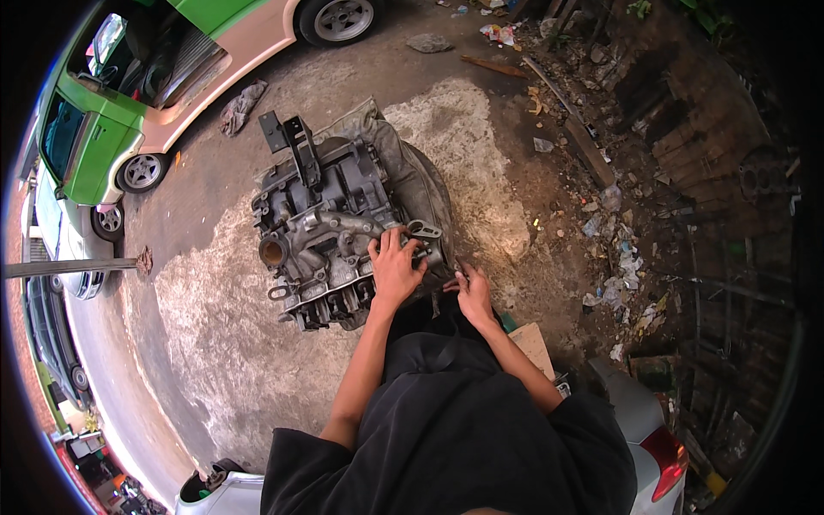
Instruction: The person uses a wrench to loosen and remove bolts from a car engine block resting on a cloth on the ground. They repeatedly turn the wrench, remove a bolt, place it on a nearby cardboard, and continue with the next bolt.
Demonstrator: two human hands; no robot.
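Note:
A grey metal engine (pixel 309 223) with branching pipes and a dark upright bracket (pixel 300 150) rests on a dirty grey cloth (pixel 412 180) on the ground. My left hand (pixel 393 266) is on the engine's near right part, fingers curled over the metal beside a light oblong flange (pixel 425 230). Just right of the engine, my right hand (pixel 470 292) is closed, thumb and fingers bent around something small that I cannot make out.
A green and pink van (pixel 112 129) stands at upper left, with other cars (pixel 60 266) behind. Litter and planks (pixel 588 154) line the right side. A cardboard piece (pixel 528 348) and a silver car's rear (pixel 652 455) are near me. A rag (pixel 240 107) lies behind.

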